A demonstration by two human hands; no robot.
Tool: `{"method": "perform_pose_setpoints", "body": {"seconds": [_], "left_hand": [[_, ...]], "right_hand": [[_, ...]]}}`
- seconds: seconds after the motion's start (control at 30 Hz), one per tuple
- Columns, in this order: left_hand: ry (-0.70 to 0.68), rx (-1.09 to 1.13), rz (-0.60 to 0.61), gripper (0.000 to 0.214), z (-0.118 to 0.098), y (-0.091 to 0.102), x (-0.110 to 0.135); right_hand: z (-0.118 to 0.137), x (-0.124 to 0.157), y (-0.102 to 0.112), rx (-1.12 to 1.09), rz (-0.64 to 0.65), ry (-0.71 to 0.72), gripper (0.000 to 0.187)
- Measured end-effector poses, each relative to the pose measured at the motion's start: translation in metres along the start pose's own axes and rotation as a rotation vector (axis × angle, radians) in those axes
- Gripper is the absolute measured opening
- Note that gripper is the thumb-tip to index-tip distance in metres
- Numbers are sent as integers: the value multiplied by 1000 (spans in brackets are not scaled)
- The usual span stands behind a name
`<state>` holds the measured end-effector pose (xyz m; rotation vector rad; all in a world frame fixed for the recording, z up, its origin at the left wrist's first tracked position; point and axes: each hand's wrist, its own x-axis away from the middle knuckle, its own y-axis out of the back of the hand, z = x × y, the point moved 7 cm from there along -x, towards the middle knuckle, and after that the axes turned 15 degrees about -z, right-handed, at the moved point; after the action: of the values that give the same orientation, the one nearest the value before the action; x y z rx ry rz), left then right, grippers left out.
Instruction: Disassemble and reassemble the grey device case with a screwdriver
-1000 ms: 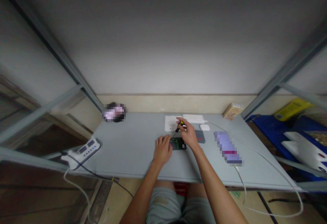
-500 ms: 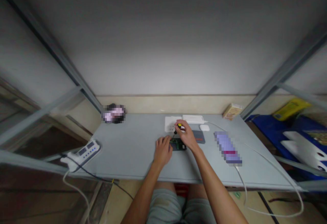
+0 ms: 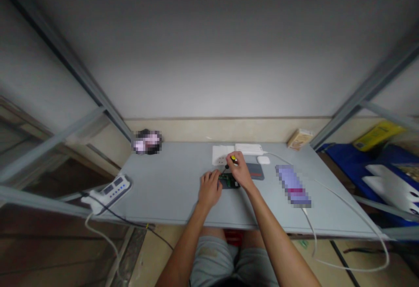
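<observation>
A small green circuit board [image 3: 229, 182] lies on the grey table [image 3: 170, 191] in front of me. My left hand [image 3: 209, 189] rests at the board's left edge, fingers curled against it. My right hand [image 3: 241, 170] is closed round a small screwdriver with a black and yellow handle [image 3: 233, 160], held upright with its tip down at the board's far left part.
Behind the board lie a white socket plate [image 3: 218, 155], a white flat box [image 3: 248, 149], a small white case [image 3: 263, 160] and a grey pad [image 3: 255, 170]. A cabled device [image 3: 293, 186] lies to the right, a power strip [image 3: 109, 189] at the left edge, a small carton [image 3: 299, 138] at the back right.
The screwdriver's handle has shifted slightly in my right hand while the tip stays at the board. My left hand has kept its place. The view has tilted a little.
</observation>
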<state>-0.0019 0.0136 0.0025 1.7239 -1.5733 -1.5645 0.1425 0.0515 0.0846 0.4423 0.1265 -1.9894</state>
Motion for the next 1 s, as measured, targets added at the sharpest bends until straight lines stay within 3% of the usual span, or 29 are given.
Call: {"method": "perform_pose_setpoints", "body": {"seconds": [0.07,0.17,0.23,0.4,0.53,0.6,0.8,1.0], "left_hand": [[-4,-7,-1,40,0,0,0],[1,-10,-4,40,1,-1,1],[3,-8,-5,40,2,-1,1],[8,-4,8,40,1,-1,0],[17,-6,19,39,1,0,-1],[14,-3,17,39,1,0,-1],[-3,-6,0,38,0,-1,0],[4,-14,1,39,-2,1,-1]], "right_hand": [[-1,-1,0,-27,-13,-8,22],[-4,-2,-5,-146,73,-59,34],[-5,-2,-5,-193,88,-74,28],[-10,-5,10,-78,-90,-74,22],[-14,-6,6,-158,-28,-114,31],[-15,-6,3,-216,4,-132,27],[-17,-10,9,-89,-117,-105,21],[-16,-12,-1,-213,46,-122,26]]}}
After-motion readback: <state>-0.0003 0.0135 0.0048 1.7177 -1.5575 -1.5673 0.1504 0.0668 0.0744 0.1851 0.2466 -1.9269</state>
